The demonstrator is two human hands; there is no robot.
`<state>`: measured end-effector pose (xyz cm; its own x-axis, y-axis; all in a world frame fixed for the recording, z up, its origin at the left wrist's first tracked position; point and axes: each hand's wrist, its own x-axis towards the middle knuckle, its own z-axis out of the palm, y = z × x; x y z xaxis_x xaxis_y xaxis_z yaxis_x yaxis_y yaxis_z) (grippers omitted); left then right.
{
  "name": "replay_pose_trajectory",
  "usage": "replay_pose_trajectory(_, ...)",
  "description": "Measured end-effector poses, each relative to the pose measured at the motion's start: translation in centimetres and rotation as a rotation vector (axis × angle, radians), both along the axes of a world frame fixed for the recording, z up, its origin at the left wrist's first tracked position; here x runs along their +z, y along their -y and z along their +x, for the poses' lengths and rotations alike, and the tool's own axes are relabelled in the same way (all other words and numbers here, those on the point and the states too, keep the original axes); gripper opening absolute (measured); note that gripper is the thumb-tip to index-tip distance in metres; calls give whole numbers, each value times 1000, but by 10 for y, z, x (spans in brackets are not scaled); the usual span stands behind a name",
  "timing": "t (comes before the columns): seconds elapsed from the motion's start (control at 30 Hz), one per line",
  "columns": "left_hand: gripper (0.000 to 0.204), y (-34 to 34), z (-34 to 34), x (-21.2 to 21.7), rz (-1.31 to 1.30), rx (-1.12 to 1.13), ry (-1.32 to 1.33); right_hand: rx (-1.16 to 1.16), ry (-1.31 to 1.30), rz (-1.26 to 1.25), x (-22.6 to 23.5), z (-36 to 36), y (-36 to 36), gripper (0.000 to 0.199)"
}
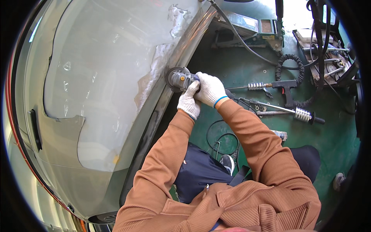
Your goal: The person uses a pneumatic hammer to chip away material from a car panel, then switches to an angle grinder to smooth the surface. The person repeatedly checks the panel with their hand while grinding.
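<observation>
Brown jacket (pixel 232 201), patchy car panel (pixel 102 77), green floor (pixel 328 135)

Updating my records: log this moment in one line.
left hand: on angle grinder | right hand: on grinder | disc: at car's lower edge, contact unclear | floor: slide hammer

2 gloves (pixel 210 88) are knitted cloth, the grinder head (pixel 181 78) metal-looking, the car panel (pixel 104 77) smooth and glossy.
</observation>
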<state>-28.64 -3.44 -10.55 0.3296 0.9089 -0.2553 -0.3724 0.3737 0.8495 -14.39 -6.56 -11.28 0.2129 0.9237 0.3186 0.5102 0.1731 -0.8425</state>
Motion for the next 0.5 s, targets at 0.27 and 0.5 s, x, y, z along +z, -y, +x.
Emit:
replay_pose_trajectory(0.27, 57, 6, 17, 13, 94, 79, -190, 66, -208, -58, -4, 2, -6, 41)
replay_pose_trajectory(0.5, 62, 0, 27, 19, 190, 79, -334, 26, -281, -14, -5, 5, -14, 40)
